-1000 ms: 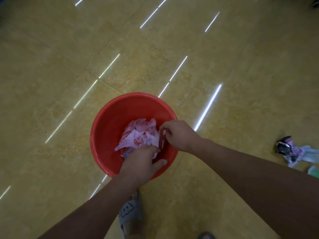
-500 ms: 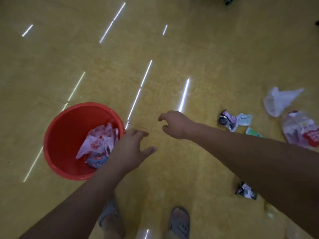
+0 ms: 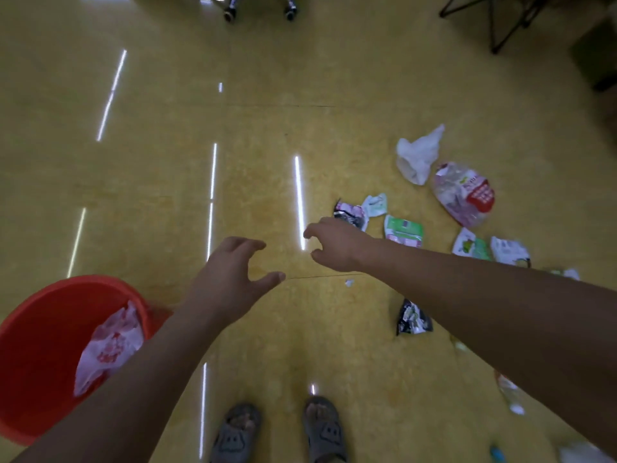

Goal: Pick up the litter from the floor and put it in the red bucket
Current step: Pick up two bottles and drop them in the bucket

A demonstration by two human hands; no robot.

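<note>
- Most of the view is a glossy yellow floor [image 3: 160,202], crossed by thin tile seams and streaked with white reflections of ceiling lights.
- At lower left the red bucket [image 3: 40,335] stands on the floor, with a crumpled white-and-red plastic bag [image 3: 110,345] inside against its right wall.
- Litter lies scattered at right, well apart from the bucket: a white bag [image 3: 417,155], a clear bag with a red label [image 3: 464,195], a green packet [image 3: 402,230] and a black-and-white wrapper [image 3: 412,319].
- The left hand [image 3: 230,275] hangs over bare floor, fingers spread and loosely bent, holding nothing.
- The right hand [image 3: 337,245], empty with fingers loosely curled, hovers by a pink-and-black wrapper [image 3: 350,213].
- Two grey sandals [image 3: 235,432] stand at the bottom edge.
- Chair casters [image 3: 257,8] and dark stand legs [image 3: 494,18] line the far edge.
</note>
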